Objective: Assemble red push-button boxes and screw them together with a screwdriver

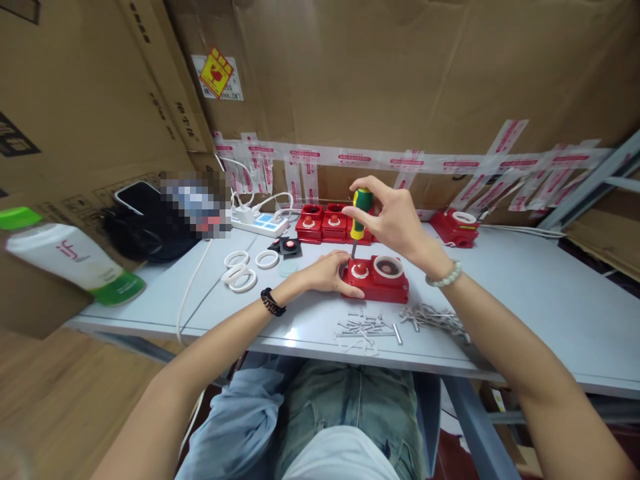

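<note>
A red plastic housing (pixel 377 287) with a round button and a white-ringed speaker-like opening lies on the table in front of me. My left hand (pixel 330 272) grips its left end, thumb along the near side. Above it, my right hand (pixel 387 217) is closed round the green and yellow handle of a screwdriver (pixel 358 227). The screwdriver stands nearly upright, its tip at the housing's far left corner. Whether a screw sits under the tip is hidden. Several loose screws (pixel 367 325) lie just nearer to me, beside a metal T-shaped rod (pixel 397 333).
Several white rings (pixel 243 280) and black parts (pixel 289 247) lie to the left. More red housings (pixel 323 227) stand behind, another red unit (pixel 455 228) at the back right. Chains (pixel 433 317), a power strip (pixel 260 220) and a bottle (pixel 75 257) are also on the table (pixel 525 300).
</note>
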The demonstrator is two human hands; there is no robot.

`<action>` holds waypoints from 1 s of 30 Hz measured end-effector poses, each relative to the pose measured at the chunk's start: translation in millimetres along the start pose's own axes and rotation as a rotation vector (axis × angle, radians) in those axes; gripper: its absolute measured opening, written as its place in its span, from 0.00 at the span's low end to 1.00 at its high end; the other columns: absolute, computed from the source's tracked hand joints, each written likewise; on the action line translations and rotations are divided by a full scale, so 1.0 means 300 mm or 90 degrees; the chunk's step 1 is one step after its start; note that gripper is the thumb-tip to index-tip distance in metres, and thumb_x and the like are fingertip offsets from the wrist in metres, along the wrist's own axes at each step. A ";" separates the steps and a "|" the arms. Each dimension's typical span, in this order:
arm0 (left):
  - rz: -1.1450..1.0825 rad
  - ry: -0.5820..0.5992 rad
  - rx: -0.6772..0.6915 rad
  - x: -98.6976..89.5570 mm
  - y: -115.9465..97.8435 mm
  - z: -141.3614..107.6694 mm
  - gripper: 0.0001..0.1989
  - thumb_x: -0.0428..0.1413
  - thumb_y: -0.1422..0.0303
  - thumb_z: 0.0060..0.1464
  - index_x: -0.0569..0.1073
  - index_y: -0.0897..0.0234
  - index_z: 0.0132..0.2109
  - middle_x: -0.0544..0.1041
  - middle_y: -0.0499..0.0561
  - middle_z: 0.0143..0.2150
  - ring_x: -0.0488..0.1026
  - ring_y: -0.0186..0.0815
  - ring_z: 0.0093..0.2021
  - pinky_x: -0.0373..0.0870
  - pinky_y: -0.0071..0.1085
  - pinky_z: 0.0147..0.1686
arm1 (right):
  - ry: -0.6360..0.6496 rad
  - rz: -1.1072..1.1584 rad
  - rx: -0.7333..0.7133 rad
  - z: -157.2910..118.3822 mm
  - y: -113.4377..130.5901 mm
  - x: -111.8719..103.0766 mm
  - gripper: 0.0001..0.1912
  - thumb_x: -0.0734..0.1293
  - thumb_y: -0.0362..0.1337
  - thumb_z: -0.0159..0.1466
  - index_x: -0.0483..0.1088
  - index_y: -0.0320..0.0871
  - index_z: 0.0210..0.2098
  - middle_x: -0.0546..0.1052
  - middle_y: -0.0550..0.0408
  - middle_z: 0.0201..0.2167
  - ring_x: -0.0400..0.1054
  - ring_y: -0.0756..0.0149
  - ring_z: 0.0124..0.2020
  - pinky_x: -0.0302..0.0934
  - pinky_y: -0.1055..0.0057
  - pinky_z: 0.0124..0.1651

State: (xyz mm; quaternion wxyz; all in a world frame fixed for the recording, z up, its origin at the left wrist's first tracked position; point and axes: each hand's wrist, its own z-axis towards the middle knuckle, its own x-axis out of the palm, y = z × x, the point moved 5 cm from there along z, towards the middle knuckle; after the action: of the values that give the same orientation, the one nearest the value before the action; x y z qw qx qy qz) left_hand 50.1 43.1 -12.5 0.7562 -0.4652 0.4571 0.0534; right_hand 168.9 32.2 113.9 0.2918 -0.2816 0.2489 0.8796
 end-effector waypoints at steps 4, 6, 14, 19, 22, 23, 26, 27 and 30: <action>-0.013 -0.011 -0.010 -0.003 -0.001 -0.001 0.32 0.69 0.48 0.34 0.74 0.63 0.42 0.77 0.55 0.45 0.73 0.50 0.47 0.68 0.41 0.48 | -0.018 -0.112 0.037 0.005 -0.003 0.003 0.16 0.62 0.43 0.65 0.70 0.43 0.49 0.76 0.52 0.30 0.68 0.60 0.31 0.59 0.65 0.34; -0.020 -0.008 -0.010 -0.004 -0.002 -0.002 0.32 0.69 0.48 0.33 0.74 0.63 0.43 0.77 0.55 0.45 0.73 0.50 0.48 0.69 0.41 0.48 | 0.018 -0.030 0.034 0.005 -0.013 0.010 0.19 0.60 0.38 0.65 0.65 0.44 0.55 0.76 0.52 0.34 0.67 0.62 0.30 0.60 0.65 0.34; -0.009 -0.008 -0.020 -0.004 -0.004 0.000 0.32 0.69 0.48 0.33 0.74 0.63 0.43 0.77 0.55 0.46 0.73 0.50 0.48 0.68 0.41 0.48 | -0.064 -0.095 0.047 -0.012 -0.030 0.006 0.14 0.65 0.47 0.64 0.68 0.44 0.43 0.72 0.56 0.25 0.64 0.65 0.25 0.57 0.68 0.31; -0.020 -0.005 -0.009 -0.002 0.000 -0.001 0.32 0.69 0.48 0.34 0.74 0.63 0.42 0.77 0.55 0.44 0.73 0.49 0.47 0.68 0.40 0.47 | 0.031 0.081 0.024 -0.017 -0.036 0.029 0.19 0.59 0.34 0.64 0.60 0.47 0.55 0.75 0.54 0.36 0.67 0.65 0.29 0.61 0.67 0.33; -0.009 -0.003 -0.006 -0.002 0.002 0.000 0.31 0.69 0.47 0.35 0.73 0.63 0.41 0.77 0.54 0.43 0.73 0.47 0.45 0.68 0.39 0.46 | 0.084 0.175 -0.005 -0.017 -0.020 0.028 0.20 0.63 0.35 0.64 0.61 0.49 0.55 0.73 0.58 0.34 0.65 0.69 0.27 0.62 0.69 0.32; -0.005 -0.001 -0.007 -0.001 0.002 0.000 0.30 0.68 0.47 0.35 0.73 0.63 0.41 0.77 0.54 0.42 0.73 0.47 0.44 0.68 0.39 0.45 | 0.080 0.165 -0.010 -0.017 -0.011 0.025 0.19 0.65 0.37 0.63 0.63 0.49 0.53 0.73 0.59 0.33 0.64 0.69 0.26 0.61 0.69 0.32; -0.002 0.002 -0.007 0.000 -0.001 0.001 0.30 0.68 0.47 0.35 0.72 0.63 0.39 0.77 0.53 0.41 0.73 0.46 0.43 0.68 0.38 0.44 | 0.022 0.047 0.001 -0.016 0.013 0.020 0.14 0.68 0.41 0.63 0.66 0.47 0.47 0.72 0.58 0.30 0.62 0.69 0.25 0.59 0.68 0.32; -0.003 0.001 -0.006 0.000 -0.002 0.002 0.30 0.68 0.47 0.35 0.72 0.63 0.39 0.77 0.53 0.41 0.73 0.46 0.43 0.68 0.38 0.44 | 0.004 -0.002 0.012 -0.016 0.017 0.019 0.14 0.67 0.42 0.63 0.67 0.46 0.47 0.72 0.57 0.29 0.62 0.68 0.26 0.59 0.68 0.33; -0.006 -0.002 -0.005 0.000 -0.002 0.003 0.29 0.68 0.47 0.35 0.72 0.63 0.38 0.76 0.53 0.40 0.73 0.46 0.43 0.67 0.38 0.44 | 0.019 -0.039 0.045 -0.014 0.011 0.020 0.14 0.62 0.40 0.66 0.65 0.44 0.50 0.73 0.55 0.30 0.62 0.66 0.26 0.58 0.66 0.34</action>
State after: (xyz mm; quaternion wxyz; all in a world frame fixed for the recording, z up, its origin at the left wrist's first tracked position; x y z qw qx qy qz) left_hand 50.9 43.3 -12.0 0.7554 -0.4701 0.4535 0.0525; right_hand 164.2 29.8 108.0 0.3243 -0.2917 0.2757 0.8566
